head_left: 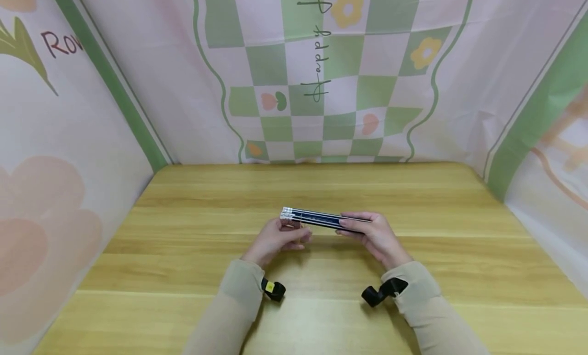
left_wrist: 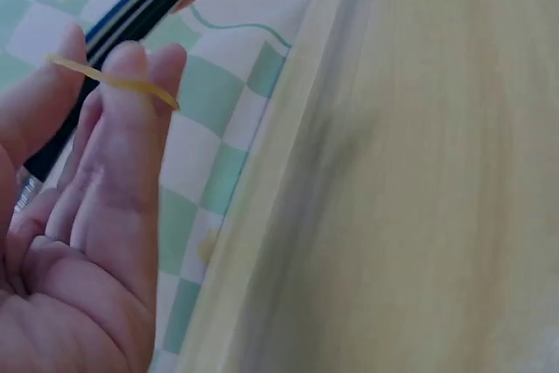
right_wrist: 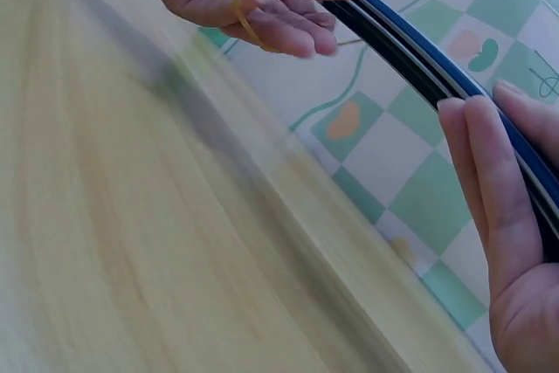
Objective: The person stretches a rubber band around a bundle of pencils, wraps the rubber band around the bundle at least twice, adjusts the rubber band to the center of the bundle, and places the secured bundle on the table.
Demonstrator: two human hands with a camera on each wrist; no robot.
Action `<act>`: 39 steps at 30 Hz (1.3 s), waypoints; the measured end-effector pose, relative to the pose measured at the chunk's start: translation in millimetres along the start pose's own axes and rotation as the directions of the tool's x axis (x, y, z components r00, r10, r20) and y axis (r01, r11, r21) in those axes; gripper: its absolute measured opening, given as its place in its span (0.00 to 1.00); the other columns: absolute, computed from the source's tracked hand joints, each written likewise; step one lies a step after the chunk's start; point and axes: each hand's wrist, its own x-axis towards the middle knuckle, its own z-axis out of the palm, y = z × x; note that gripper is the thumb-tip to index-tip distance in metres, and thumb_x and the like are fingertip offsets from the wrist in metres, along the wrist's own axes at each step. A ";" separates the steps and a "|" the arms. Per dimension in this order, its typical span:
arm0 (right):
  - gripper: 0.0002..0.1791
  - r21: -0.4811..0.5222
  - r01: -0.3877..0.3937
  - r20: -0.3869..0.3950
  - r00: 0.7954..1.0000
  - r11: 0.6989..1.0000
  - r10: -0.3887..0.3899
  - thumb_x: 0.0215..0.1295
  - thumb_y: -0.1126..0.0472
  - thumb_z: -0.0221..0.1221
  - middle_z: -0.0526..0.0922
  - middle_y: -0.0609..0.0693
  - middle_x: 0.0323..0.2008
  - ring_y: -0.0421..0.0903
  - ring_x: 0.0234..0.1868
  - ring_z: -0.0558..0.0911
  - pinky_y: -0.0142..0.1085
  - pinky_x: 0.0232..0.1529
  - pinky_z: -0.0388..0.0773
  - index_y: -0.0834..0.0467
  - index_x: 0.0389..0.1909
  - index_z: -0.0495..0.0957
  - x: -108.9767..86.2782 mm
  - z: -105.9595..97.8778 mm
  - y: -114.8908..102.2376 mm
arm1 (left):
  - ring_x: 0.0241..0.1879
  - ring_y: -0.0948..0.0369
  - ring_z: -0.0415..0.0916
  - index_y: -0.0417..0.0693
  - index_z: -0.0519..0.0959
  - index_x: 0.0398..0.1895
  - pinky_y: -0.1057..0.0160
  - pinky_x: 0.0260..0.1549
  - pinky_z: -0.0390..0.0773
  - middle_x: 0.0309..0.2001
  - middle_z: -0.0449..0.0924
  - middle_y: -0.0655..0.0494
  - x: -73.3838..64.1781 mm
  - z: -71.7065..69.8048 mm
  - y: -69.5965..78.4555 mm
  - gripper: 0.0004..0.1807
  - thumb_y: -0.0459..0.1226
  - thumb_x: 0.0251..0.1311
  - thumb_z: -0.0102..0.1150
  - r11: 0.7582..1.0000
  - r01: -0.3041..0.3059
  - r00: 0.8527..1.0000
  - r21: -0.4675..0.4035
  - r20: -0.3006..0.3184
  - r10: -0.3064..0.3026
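Note:
A bundle of dark blue pencils [head_left: 319,219] with pale stripes and silvery ends is held above the table, lying nearly level. My right hand [head_left: 377,238] grips its right part, thumb on one side and fingers on the other. At the silvery end, my left hand [head_left: 275,241] has a thin yellow rubber band [left_wrist: 122,83] stretched across its thumb and fingertips. In the head view, part of the band crosses the bundle near that end. The left palm and some curled fingers show in the left wrist view, with the pencils passing behind them.
The wooden table [head_left: 331,314] spreads beneath both hands. Behind it hangs a checked green-and-white cloth [head_left: 305,64], with printed cloth at both sides. A black strap with a small device [head_left: 274,289] is on the left wrist, another [head_left: 383,292] on the right.

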 end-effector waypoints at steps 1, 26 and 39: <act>0.14 0.006 0.005 -0.014 1.000 1.000 -0.005 0.66 0.76 0.57 0.88 0.52 0.37 0.45 0.37 0.89 0.34 0.44 0.84 0.56 0.35 0.86 -0.3 1.0 0.1 | 0.42 0.55 0.86 0.36 0.78 0.45 0.61 0.42 0.85 0.45 0.86 0.40 -0.8 1.0 0.1 0.12 0.34 0.62 0.66 1.000 -0.001 1.000 0.022 -0.001 0.001; 0.23 -0.163 0.060 -0.352 0.929 0.985 -0.115 0.58 0.77 0.63 0.88 0.47 0.30 0.41 0.28 0.88 0.37 0.40 0.85 0.82 0.54 0.72 0.8 43.1 21.1 | 0.12 0.64 0.60 0.49 0.75 0.17 0.67 0.09 0.58 0.14 0.66 0.61 -35.1 60.4 13.6 0.27 0.62 0.51 0.65 -0.125 0.246 0.876 0.961 -0.165 0.453; 0.20 -0.326 -0.020 -0.398 0.910 0.945 -0.118 0.57 0.70 0.69 0.89 0.55 0.36 0.41 0.28 0.88 0.37 0.40 0.85 0.73 0.50 0.80 0.6 45.1 13.5 | 0.21 0.64 0.77 0.42 0.76 0.63 0.70 0.08 0.57 0.66 0.75 0.51 -29.3 50.7 12.5 0.45 0.61 0.46 0.68 -0.097 0.226 0.885 0.969 -0.163 0.436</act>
